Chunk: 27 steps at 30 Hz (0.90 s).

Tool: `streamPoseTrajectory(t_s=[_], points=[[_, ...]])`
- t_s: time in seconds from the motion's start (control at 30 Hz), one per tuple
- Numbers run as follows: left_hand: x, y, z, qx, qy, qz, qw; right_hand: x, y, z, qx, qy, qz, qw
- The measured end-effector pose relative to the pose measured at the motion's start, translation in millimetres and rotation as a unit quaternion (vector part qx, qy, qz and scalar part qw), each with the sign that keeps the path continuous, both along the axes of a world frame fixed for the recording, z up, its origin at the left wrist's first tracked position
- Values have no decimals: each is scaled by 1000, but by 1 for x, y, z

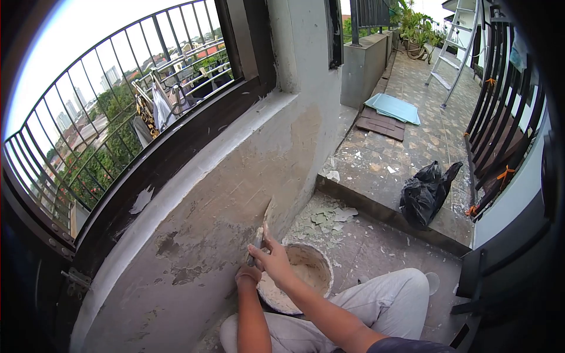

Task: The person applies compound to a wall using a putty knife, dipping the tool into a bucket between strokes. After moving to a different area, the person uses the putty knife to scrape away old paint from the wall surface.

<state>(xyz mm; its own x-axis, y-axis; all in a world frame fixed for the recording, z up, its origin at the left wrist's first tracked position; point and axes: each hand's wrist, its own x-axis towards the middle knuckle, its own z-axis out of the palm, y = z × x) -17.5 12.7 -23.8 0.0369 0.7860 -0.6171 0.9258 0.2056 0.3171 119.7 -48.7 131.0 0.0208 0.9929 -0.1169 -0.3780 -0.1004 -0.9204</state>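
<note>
A putty knife (257, 241) points up along the low plastered wall (235, 182), its thin blade close against a patch of damp-looking filler. My right hand (274, 257) is closed around the handle, with the index finger stretched toward the blade. Just below, my left hand (248, 274) is curled at the lower end of the handle, its fingers partly hidden. Beneath my right forearm stands a round bucket (327, 267) holding pale, creamy filler, its rim smeared. Rough, chipped spots (187, 274) mark the wall left of my hands.
Paint flakes (329, 219) litter the floor by a step (376, 207). A black plastic bag (428, 193) sits on the step's edge. Farther back are blue sheets (395, 108), brown boards (379, 125) and a stepladder (456, 56). Dark railings (500, 100) run along the right.
</note>
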Motion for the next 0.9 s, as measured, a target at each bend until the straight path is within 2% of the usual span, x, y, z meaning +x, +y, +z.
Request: streamPoseTrajectory(t_s=[0.17, 0.23, 0.3, 0.33, 0.4, 0.47, 0.57, 0.67, 0.7, 0.83, 0.9], points=[[7, -10, 21, -13, -1, -4, 1000, -6, -51, 23, -13, 36, 100, 994], [12, -14, 48, -26, 10, -11, 1000, 11, -66, 32, -22, 63, 139, 988], [13, -14, 62, -28, 22, -24, 999, 26, -63, 27, -25, 70, 92, 993], [8, -9, 44, -6, 14, -26, 1000, 34, -58, 21, -28, 74, 69, 994], [-7, -1, -9, 34, 1, -28, 999, 52, -31, -2, 16, -3, 1, 1000], [-5, -1, -12, 31, -2, -6, 1000, 65, 1, -10, 77, -104, -78, 988], [-7, -2, -10, 24, -5, 0, 1000, 75, 39, 0, 90, -227, -137, 960], [-4, -8, -1, 36, 2, 13, 999, 70, 93, -67, 156, -345, -113, 919], [-5, -8, -1, 43, 1, 13, 999, 60, 94, -71, 192, -336, -149, 910], [-7, -15, 5, 32, -41, 26, 998, 39, 47, -64, 96, -296, -45, 949], [3, -26, 54, -29, -85, 80, 993, 32, 13, -68, 66, -244, -5, 968]])
